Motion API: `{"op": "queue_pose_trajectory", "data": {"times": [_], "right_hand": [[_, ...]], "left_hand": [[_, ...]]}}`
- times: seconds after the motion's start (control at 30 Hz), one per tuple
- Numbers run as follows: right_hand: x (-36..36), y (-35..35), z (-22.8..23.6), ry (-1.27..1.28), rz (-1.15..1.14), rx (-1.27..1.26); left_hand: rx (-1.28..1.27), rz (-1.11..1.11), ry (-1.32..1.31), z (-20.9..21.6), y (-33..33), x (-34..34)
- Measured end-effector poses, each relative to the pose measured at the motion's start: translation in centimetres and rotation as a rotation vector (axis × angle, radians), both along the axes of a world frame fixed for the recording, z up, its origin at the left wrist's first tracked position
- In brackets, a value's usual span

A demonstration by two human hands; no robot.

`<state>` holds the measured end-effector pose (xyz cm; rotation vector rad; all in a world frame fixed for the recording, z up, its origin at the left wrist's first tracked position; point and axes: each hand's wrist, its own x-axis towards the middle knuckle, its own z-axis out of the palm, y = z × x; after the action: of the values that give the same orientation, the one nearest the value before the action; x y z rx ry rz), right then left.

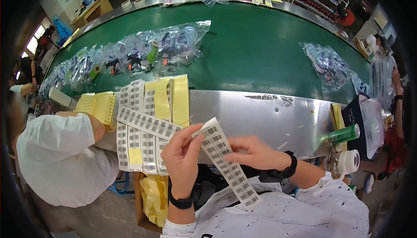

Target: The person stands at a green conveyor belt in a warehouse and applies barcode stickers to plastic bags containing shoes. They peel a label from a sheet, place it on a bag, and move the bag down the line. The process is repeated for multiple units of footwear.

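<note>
A long white strip of barcode labels (228, 164) hangs at a slant in front of my body. My left hand (183, 153) pinches its upper end between thumb and fingers. Beside the strip's right edge is my right hand (254, 152), its fingers blurred by motion; whether they touch the strip I cannot tell. More barcode label strips (135, 136) lie side by side on the metal ledge to the left, with one strip (150, 122) crossing over them. Yellow backing sheets (180, 101) lie among these strips.
Bagged shoes (143, 51) line the left of the green conveyor belt (252, 42); another bagged pair (328, 64) lies right. A green can (344, 134) and a plastic jug (343, 163) stand near my right elbow. A co-worker (65, 155) sits left, above a box of yellow paper (154, 199).
</note>
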<state>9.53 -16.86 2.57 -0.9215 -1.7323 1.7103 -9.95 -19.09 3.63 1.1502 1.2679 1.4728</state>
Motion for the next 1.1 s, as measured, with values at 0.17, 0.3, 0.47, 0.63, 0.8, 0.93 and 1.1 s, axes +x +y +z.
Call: {"op": "queue_pose_trajectory", "data": {"times": [0.17,0.3,0.47,0.63,0.8,0.93,1.1], "right_hand": [[-1.6,1.8,3.4,0.036,-0.329,0.611],[-1.2,1.6,2.0,0.047,-0.363,0.605],[0.3,1.2,1.4,0.044,-0.373,0.634],[2.5,1.8,0.6,-0.069,-0.401,0.884],[2.5,2.2,-0.1,-0.082,-0.436,0.974],[1.3,2.9,-1.2,0.037,-0.490,0.869],[2.0,3.1,-2.2,0.040,-0.511,0.839]], "left_hand": [[0.039,-0.036,0.179,0.8,-0.7,0.1],[-0.013,-0.139,0.231,1.4,-0.2,0.6],[-0.071,-0.177,0.239,0.4,-0.3,1.8],[-0.120,-0.071,0.167,-0.5,0.3,5.3],[-0.107,-0.036,0.131,-1.6,0.8,5.3],[-0.136,-0.096,0.258,-1.5,1.3,3.8],[-0.134,-0.154,0.390,0.3,2.3,4.9]]}}
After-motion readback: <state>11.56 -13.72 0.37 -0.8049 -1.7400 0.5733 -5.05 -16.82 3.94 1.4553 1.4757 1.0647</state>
